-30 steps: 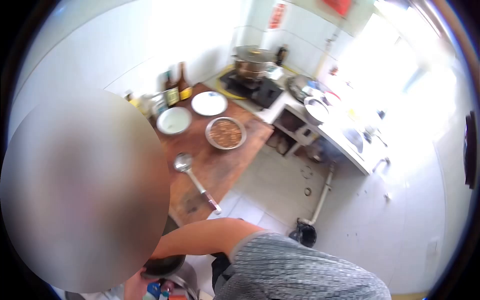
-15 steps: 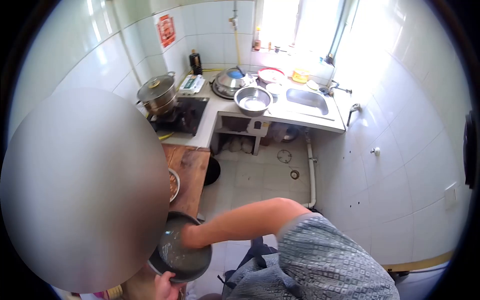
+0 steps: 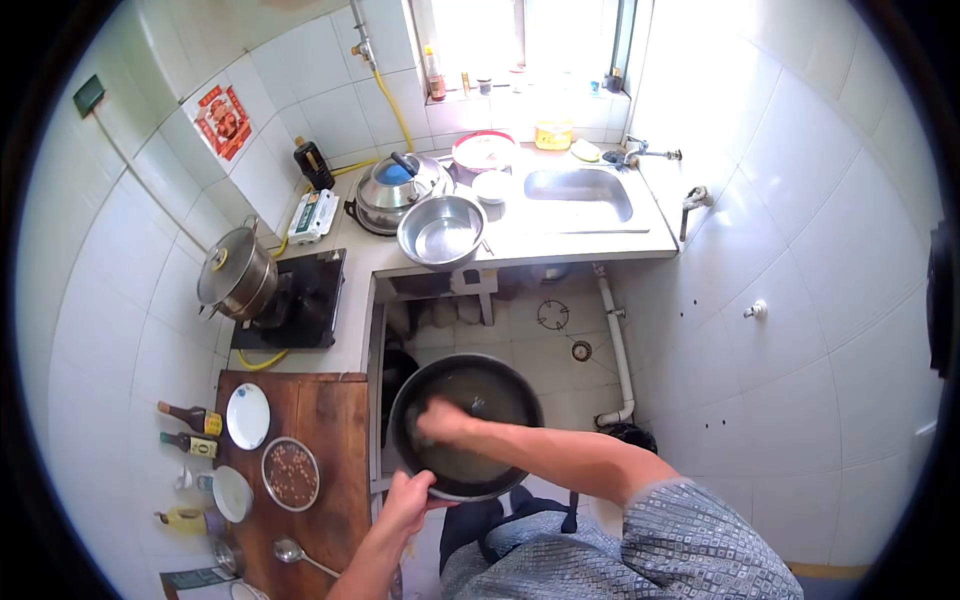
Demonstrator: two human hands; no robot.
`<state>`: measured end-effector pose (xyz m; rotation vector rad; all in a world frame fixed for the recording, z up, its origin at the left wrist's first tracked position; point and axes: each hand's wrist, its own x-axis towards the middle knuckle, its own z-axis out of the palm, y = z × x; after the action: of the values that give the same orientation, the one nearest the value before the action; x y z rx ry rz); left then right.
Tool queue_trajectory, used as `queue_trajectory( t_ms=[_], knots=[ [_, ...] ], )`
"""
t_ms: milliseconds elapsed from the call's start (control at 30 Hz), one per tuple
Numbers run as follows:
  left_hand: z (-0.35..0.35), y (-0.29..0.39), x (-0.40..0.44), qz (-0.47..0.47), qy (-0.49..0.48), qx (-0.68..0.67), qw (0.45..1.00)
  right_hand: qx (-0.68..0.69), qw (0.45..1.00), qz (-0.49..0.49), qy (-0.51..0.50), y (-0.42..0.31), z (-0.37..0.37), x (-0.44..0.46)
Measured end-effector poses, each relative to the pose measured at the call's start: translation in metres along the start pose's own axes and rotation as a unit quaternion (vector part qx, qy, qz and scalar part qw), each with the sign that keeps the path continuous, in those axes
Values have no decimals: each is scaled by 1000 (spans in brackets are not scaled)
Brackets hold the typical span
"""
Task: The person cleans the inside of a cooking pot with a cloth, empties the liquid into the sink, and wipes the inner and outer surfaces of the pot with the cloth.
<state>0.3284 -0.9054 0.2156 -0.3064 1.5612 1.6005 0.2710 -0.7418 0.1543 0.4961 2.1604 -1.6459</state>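
A dark, deep round pan (image 3: 500, 385) with cloudy liquid in its bottom is held in front of my body, beside the wooden table. My left hand (image 3: 408, 500) grips the near-left rim, thumb on top and fingers below. My right hand (image 3: 445, 422) is inside the pan at the left of the bottom, bent down toward the liquid. Motion smears its fingers, and a pale patch beside them cannot be made out. Small light bits or glints show on the liquid.
The wooden table (image 3: 335, 430) bears a bowl of brown pieces (image 3: 291, 474), a white plate (image 3: 248, 416), bottles and a ladle (image 3: 290, 549). Beyond are a pot (image 3: 238, 275) on the stove, a steel basin (image 3: 442, 231) and a sink (image 3: 580, 195). A pipe (image 3: 615, 340) runs down right.
The view has turned left, uncovering the tabletop. The pan has moved away from the table's edge, to the right and forward, with my left hand still on its rim and my right inside.
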Motion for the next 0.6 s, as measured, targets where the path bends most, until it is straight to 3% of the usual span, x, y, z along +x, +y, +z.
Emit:
queue_trajectory(
  t_ms=[67,100,200,300,433,467,500,600],
  knots=[
    [22,25,32,9,-37,36,999,247,967,60,29,8,-42,23],
    [33,39,50,10,-44,36,998,389,918,63,39,15,-62,37],
    [58,73,100,0,-83,72,994,587,807,39,41,16,-132,49],
    [80,106,156,9,-116,84,990,674,737,-18,57,9,-192,69],
    [114,163,221,14,-160,72,984,690,712,-79,99,-18,-256,92],
    [124,175,238,18,-169,68,983,703,658,-247,-111,40,-278,140],
    [135,184,254,13,-169,68,983,712,683,-160,17,20,-289,135],
    [164,214,301,32,-202,78,976,713,687,-110,87,-29,-323,127]
  ],
)
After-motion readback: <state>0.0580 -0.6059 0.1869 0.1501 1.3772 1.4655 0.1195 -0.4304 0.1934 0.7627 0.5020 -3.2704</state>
